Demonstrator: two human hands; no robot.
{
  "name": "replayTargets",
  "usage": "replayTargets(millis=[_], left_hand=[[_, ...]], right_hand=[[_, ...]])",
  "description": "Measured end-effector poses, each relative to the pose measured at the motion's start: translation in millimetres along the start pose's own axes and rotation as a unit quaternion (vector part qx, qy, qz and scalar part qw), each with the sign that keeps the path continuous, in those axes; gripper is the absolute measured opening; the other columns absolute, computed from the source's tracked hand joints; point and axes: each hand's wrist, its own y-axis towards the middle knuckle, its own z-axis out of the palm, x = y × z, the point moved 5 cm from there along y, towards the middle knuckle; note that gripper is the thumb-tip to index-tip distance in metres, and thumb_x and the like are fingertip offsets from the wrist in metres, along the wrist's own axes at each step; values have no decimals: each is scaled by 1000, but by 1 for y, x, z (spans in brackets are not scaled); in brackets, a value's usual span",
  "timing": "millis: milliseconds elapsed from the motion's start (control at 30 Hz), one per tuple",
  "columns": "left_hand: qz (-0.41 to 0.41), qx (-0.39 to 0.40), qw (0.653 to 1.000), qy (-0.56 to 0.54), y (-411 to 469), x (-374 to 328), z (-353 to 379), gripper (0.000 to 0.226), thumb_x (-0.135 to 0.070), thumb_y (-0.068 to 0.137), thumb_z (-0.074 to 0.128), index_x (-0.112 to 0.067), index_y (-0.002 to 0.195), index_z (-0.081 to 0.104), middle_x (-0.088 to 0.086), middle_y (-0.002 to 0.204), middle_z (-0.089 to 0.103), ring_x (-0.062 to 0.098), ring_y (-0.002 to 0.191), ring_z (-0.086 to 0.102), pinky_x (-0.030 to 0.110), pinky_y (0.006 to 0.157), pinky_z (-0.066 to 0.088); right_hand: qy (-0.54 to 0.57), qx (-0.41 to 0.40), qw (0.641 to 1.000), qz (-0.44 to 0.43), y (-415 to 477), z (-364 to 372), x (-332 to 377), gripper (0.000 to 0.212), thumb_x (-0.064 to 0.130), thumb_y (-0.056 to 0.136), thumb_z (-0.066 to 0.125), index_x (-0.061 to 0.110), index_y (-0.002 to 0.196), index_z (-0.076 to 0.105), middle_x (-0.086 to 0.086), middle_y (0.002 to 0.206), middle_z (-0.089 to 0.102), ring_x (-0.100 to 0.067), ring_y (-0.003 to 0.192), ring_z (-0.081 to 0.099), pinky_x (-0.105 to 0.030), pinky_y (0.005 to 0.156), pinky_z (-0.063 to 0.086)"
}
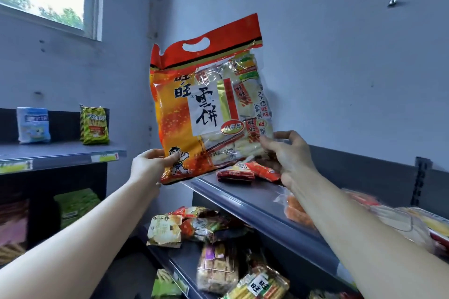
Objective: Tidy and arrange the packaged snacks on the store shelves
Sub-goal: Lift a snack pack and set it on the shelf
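A big orange and red bag of rice crackers (206, 102) stands upright at the left end of the top right shelf (245, 198), close to the wall. My left hand (151, 165) pinches its lower left corner, thumb on the front. My right hand (289, 153) holds its lower right edge with fingers curled round it. Two small red snack packs (247, 171) lie flat on the shelf just behind the bag's base.
More bags lie flat along the right of the top shelf (379, 218). A jumble of packs (201, 226) fills the shelf below. On the left shelf (60, 153) stand a blue pack (33, 124) and a green pack (95, 124).
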Motion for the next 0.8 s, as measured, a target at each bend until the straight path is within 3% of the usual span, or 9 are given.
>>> replayTargets(millis=[67,200,300,367,467,533,600,733,800], left_hand=[[-22,-1,1000,-20,24,4,-1,23,-13,79,76,-11,97,61,11,88,70,24,69,67,45,74,55],[-12,-20,999,-49,79,6,1,19,-8,80,74,-8,93,60,15,89,69,24,65,67,37,59,59],[4,-40,997,-73,122,5,5,14,-3,81,72,-6,81,59,15,81,67,21,54,66,32,54,59],[10,-53,995,-80,150,5,7,14,-3,81,72,-6,78,59,16,81,66,22,55,65,32,55,58],[23,-64,993,-99,189,6,10,14,-1,82,70,-4,76,59,16,76,65,17,43,64,25,42,54],[22,-71,991,-108,212,11,11,14,-1,83,70,-4,75,59,16,76,64,19,47,64,24,41,53],[20,-76,990,-114,233,16,12,14,-2,83,70,-4,75,59,16,77,65,23,56,64,26,44,55],[16,-76,991,-114,273,23,13,14,-5,84,71,-6,77,59,15,82,66,25,64,65,36,64,57],[17,-68,991,-113,294,25,14,14,-6,84,71,-7,77,58,14,82,66,24,65,65,36,66,57]], right_hand=[[0,12,1000,4,19,18,-5,31,5,74,79,13,92,55,-18,92,69,-30,68,70,-48,67,59],[2,46,998,35,71,46,-21,27,9,76,76,12,93,55,-13,86,68,-26,62,67,-40,54,59],[-14,55,997,45,114,63,-31,37,35,71,80,13,97,67,-9,94,72,-32,89,67,-47,80,56],[-37,41,997,61,141,71,-39,40,54,75,70,17,91,67,-7,90,71,-27,87,64,-46,94,49],[-40,20,994,99,179,81,-57,48,60,88,50,14,94,63,-9,75,68,-23,66,63,-36,71,55],[-29,2,992,124,200,87,-72,48,59,92,42,15,99,61,-9,71,65,-22,61,59,-33,60,52],[-31,-10,989,146,220,91,-89,46,54,96,40,13,94,60,-11,74,64,-25,66,59,-40,69,54],[-82,-26,976,202,242,96,-123,30,33,97,48,4,91,56,-15,77,58,-27,62,58,-40,62,55],[-122,-36,968,215,253,97,-140,20,21,96,49,5,105,59,-15,87,57,-26,74,59,-44,78,57]])
